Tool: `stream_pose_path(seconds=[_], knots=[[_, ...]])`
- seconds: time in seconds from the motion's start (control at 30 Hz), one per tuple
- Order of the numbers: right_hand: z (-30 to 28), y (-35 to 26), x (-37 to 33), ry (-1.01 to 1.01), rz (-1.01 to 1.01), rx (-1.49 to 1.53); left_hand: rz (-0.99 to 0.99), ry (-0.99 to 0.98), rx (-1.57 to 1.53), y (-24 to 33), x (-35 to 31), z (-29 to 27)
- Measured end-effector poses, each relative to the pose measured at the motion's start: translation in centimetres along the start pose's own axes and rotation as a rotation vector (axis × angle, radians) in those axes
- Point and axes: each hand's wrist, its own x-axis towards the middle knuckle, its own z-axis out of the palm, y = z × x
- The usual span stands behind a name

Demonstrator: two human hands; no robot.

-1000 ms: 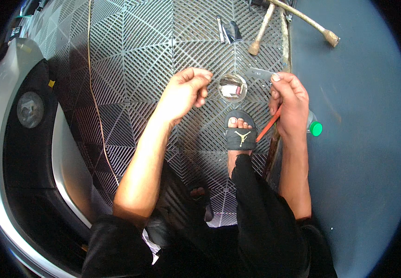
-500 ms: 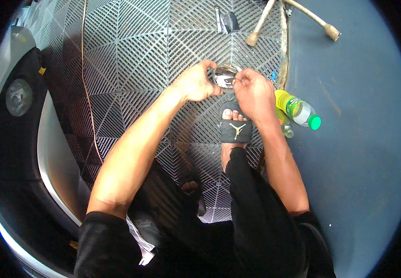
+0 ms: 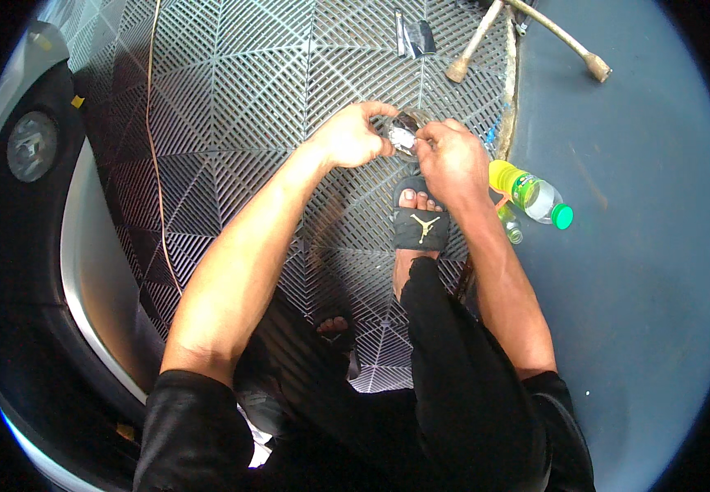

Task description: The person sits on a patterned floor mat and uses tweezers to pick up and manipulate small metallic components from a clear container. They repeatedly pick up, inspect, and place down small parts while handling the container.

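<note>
A round glassy piece with a shiny silver and dark inside (image 3: 403,139) is between my two hands, above the tiled floor; I cannot tell its exact kind. My left hand (image 3: 357,135) curves around its left side, with thumb and fingers at the rim. My right hand (image 3: 456,156) is at the opposite side, thumb and forefinger pinched together over the rim. Whatever that pinch holds is too small to make out. Just below the piece is my foot in a black slide sandal (image 3: 420,228).
A car bumper (image 3: 23,238) with a round lamp (image 3: 32,147) runs along the left. To the right, a plastic bottle with a green cap (image 3: 539,199) lies beside a smaller bottle (image 3: 509,223). A cross-shaped wheel wrench (image 3: 564,39) and a black wrapper (image 3: 420,39) lie farther away. A thin cord (image 3: 152,131) crosses the floor.
The view has shifted slightly. The round piece shows a larger pale patch inside, as if tilted a little. Both hands stay on either side of it.
</note>
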Motion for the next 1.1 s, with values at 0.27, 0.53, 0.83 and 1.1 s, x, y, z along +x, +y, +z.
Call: stream_pose_path(seconds=[0.27,0.53,0.83,1.1], knots=[[-0.5,-1.6,1.0,-0.204,-0.048,-0.269,-0.027,0.008,0.086,-0.2,0.1,-0.2],[-1.6,-1.8,3.5,-0.307,-0.31,-0.533,0.026,0.025,0.081,-0.7,0.4,-0.1],[-2.2,-1.9,2.9,-0.344,-0.17,-0.491,0.032,0.054,0.06,-1.1,0.6,0.0],[-3.6,-2.9,3.4,-0.435,-0.102,-0.478,0.017,0.056,0.088,-0.7,0.6,0.1]])
